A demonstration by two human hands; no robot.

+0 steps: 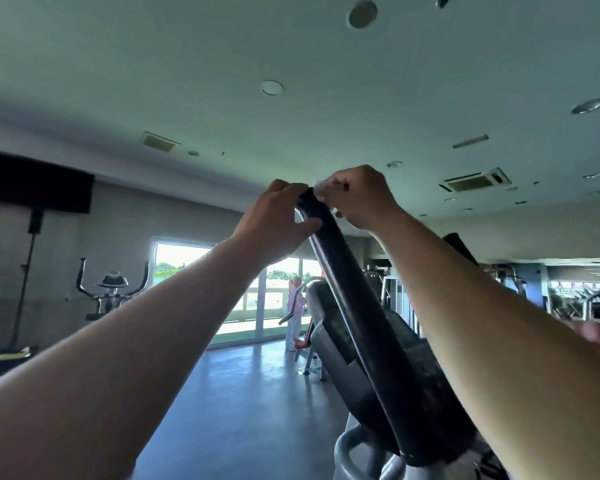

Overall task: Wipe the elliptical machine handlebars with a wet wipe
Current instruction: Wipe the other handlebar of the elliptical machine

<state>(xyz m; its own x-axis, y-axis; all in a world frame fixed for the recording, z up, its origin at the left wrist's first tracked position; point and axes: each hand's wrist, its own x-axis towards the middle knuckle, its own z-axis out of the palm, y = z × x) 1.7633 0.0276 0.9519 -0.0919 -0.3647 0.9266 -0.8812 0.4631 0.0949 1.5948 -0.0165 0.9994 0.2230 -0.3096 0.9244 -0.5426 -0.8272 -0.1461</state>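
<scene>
A long black padded handlebar (361, 306) of the elliptical machine rises from the lower right up to the middle of the view. My left hand (274, 220) grips its top end from the left, thumb below and fingers curled over the tip. My right hand (357, 197) is curled at the same tip from the right and pinches a white wet wipe (321, 190), of which only a small crumpled corner shows against the grip. A second black handle tip (459, 245) shows behind my right forearm.
The machine's dark console (329, 327) sits behind the handlebar. Another exercise machine (113, 289) stands at the left wall under a black screen (39, 183). A person in pink (297, 306) stands by the bright glass doors. More gym machines fill the far right.
</scene>
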